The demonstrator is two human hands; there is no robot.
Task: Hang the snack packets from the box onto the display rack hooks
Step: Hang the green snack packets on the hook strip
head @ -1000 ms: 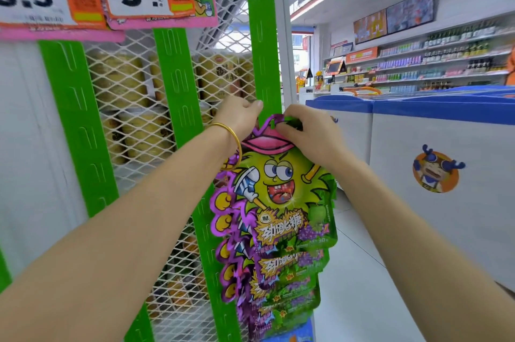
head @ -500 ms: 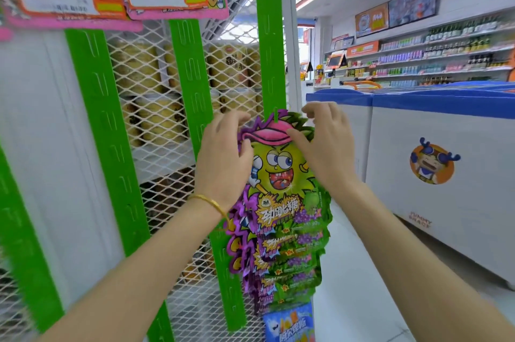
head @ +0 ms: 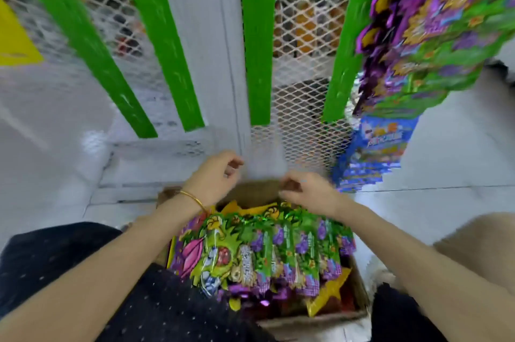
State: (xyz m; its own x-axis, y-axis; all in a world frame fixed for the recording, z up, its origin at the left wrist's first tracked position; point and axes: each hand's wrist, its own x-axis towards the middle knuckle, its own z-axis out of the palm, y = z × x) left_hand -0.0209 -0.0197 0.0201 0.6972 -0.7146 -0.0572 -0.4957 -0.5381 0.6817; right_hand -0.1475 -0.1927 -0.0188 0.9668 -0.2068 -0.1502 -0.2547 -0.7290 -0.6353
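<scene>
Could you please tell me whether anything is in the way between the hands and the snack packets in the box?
Nothing visible is. The left hand and right hand hover empty over the far end of the open box, and the snack packets lie uncovered just below, with no flap across them.

A shop: snack packets (head: 434,21) hang on a green-striped mesh display rack (head: 255,62), more fill a cardboard box (head: 256,191).
</scene>
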